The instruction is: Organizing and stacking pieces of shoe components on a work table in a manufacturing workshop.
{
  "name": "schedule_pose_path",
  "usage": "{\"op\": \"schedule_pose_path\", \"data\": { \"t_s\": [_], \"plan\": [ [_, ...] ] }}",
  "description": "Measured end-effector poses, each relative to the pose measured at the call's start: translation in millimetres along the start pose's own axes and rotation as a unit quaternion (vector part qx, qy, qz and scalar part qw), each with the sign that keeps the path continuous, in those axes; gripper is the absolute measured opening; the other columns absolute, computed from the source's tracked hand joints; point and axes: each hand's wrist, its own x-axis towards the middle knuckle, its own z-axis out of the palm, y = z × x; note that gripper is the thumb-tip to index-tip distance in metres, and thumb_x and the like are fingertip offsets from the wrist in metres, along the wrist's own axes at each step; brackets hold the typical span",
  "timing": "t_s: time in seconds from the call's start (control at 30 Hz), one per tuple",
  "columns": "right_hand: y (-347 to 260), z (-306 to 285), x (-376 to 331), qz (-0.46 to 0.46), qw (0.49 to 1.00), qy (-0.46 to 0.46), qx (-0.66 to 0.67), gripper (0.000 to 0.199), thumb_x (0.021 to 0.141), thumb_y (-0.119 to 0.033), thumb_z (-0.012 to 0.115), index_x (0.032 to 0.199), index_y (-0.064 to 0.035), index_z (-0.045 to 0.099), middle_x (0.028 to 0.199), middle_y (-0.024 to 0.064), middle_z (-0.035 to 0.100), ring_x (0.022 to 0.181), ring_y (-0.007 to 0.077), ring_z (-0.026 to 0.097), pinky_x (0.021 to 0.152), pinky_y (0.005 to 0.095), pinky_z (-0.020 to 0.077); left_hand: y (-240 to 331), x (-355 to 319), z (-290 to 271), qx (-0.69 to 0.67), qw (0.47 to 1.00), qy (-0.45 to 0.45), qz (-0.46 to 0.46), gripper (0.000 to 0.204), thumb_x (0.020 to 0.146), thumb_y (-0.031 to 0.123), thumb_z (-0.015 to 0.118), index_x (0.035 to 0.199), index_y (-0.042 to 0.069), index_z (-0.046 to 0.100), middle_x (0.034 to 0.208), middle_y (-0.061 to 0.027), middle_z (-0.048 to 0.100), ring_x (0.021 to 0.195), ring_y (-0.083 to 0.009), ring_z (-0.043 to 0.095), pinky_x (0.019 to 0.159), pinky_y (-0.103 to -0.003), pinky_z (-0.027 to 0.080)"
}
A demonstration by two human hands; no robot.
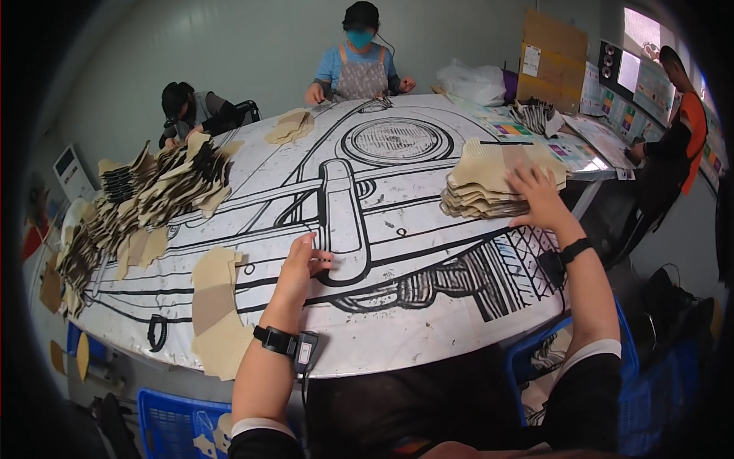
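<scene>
My right hand point(537, 193) lies flat, fingers spread, on top of a thick stack of beige ribbed cut pieces point(478, 172), fabric-like with wavy edges. Over the printed tabletop point(413, 298) hovers my left hand point(300, 264), its fingers apart and nothing visible between them. Left of that wrist, a beige piece with a darker middle band point(214, 298) lies at the near edge of the table. Both wrists wear black bands; a small box with a cable hangs at the left one.
A long heap of similar pieces point(153, 191) fills the table's left side; a small pile point(290, 126) lies farther back. Two people sit or stand across the table, another at far right. Blue crates point(176, 421) stand below the near edge. A cardboard box point(552, 65) stands at back right.
</scene>
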Motion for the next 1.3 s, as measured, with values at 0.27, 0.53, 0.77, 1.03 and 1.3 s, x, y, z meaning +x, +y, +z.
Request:
{"op": "schedule_pose_path", "data": {
  "t_s": [0.27,0.53,0.77,1.03,1.3],
  "plan": [
    [-86,-75,-16,-0.097,0.987,0.105,0.074,0.05,0.074,-0.038,0.06,0.114,-0.0098,0.051,0.118,0.012,0.048,0.116,0.0318,0.037,0.098,0.0456,0.0246,14,-9,8,-0.056,0.998,0.01,0.024,0.035,0.093,0.028,0.032,0.117,0.006,0.044,0.083,-0.0066,0.058,0.074,-0.0134,0.055,0.072,-0.026,0.042],
    [-209,-120,-33,-0.302,0.89,0.085,0.33,0.022,0.08,-0.027,0.057,0.087,-0.006,0.06,0.085,0.0062,0.06,0.078,0.0227,0.057,0.07,0.0335,0.0438,61,-20,61,-0.187,0.972,-0.106,0.099,0.026,0.092,0.023,0.037,0.1,0.002,0.052,0.077,-0.0051,0.057,0.071,-0.0154,0.055,0.07,-0.027,0.044],
    [-214,-44,29,-0.076,0.805,0.13,0.573,0.021,0.083,-0.024,0.053,0.083,-0.0038,0.061,0.071,0.0118,0.057,0.063,0.0276,0.056,0.057,0.0339,0.0438,30,9,79,-0.22,0.961,-0.121,0.114,0.023,0.09,0.022,0.043,0.094,0.002,0.053,0.074,-0.0036,0.055,0.069,-0.0123,0.054,0.067,-0.024,0.044],
    [-170,52,52,0.091,0.887,0.126,0.436,0.025,0.08,-0.025,0.05,0.071,-0.0027,0.059,0.069,0.016,0.058,0.065,0.0344,0.056,0.059,0.0406,0.0446,-15,27,38,-0.088,0.996,-0.008,-0.01,0.016,0.088,0.014,0.045,0.093,0.003,0.054,0.073,-0.0025,0.055,0.065,-0.0098,0.053,0.062,-0.019,0.043],
    [-169,67,52,0.018,0.904,0.042,0.425,0.02,0.078,-0.019,0.05,0.077,-0.0034,0.061,0.076,0.017,0.06,0.074,0.0347,0.056,0.067,0.0401,0.0454,-19,27,44,-0.033,0.999,-0.018,-0.014,0.017,0.088,0.014,0.045,0.094,0.001,0.055,0.075,-0.0018,0.054,0.067,-0.0086,0.051,0.064,-0.017,0.041]
  ]
}}
